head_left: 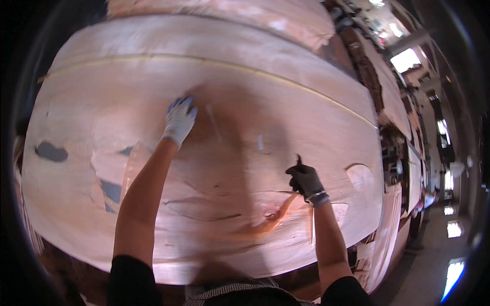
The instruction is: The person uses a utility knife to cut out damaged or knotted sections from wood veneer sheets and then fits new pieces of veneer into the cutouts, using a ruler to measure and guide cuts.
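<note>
A large pinkish-tan sheet of wood veneer (pixel 117 97) spreads in front of me, with holes, cracks and torn edges in its near half. My left hand (pixel 180 120), in a white glove with bluish fingertips, lies on the sheet left of centre, fingers stretched out. To the right, my right hand (pixel 305 179) wears a dark glove and is closed. A thin dark tip (pixel 299 160) sticks up from it; whether this is a tool or a finger I cannot tell. Near that wrist a raised orange-lit strip of veneer (pixel 279 217) curls beside a rough hole.
A long thin yellowish strip (pixel 204 60) crosses the far part of the sheet. Another veneer stack (pixel 229 13) lies beyond the far edge. More stacks (pixel 383 97) line the right side. A loose rounded piece (pixel 360 177) shows at the sheet's right.
</note>
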A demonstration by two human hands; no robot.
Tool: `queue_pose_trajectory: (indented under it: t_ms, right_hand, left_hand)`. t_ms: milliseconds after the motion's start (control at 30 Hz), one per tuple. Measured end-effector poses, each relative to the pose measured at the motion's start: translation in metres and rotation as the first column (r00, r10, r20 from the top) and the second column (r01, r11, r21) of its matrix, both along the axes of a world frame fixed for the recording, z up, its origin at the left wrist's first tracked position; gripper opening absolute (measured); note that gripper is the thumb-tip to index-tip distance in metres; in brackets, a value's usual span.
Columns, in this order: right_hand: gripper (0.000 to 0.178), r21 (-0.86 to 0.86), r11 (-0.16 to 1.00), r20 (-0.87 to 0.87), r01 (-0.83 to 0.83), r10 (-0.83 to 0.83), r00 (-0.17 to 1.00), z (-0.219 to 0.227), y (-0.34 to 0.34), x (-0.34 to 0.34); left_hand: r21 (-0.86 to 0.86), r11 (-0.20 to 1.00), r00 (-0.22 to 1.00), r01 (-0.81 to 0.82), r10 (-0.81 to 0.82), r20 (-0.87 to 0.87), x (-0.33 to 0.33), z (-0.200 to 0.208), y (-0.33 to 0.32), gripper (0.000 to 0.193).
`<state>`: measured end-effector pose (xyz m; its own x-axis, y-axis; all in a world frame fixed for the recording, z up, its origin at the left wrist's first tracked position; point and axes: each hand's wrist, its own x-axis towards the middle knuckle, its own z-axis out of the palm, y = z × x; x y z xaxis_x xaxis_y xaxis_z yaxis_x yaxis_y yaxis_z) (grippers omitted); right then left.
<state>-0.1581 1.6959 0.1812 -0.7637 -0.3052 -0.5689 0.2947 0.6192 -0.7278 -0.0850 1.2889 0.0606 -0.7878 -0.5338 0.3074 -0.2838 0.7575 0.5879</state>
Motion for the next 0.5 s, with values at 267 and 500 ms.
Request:
queue_pose_trajectory:
  t_ms: [267,500]
  right_hand:
    - [0.031,-0.663,0.748,-0.517,-0.032,-0.426,0.742,0.216,0.072,-0.012]
    - [0.029,-0.639,0.748,-0.547,-0.178,-0.280,0.789,0.273,0.108,0.076]
  left_hand:
    - [0.502,0.615,0.711,0.608,-0.142,-0.688,0.003,0.214,0.102,0.034]
    - [0.211,0.439,0.430,0.873,-0.489,-0.759,0.035,0.489,0.276,0.045]
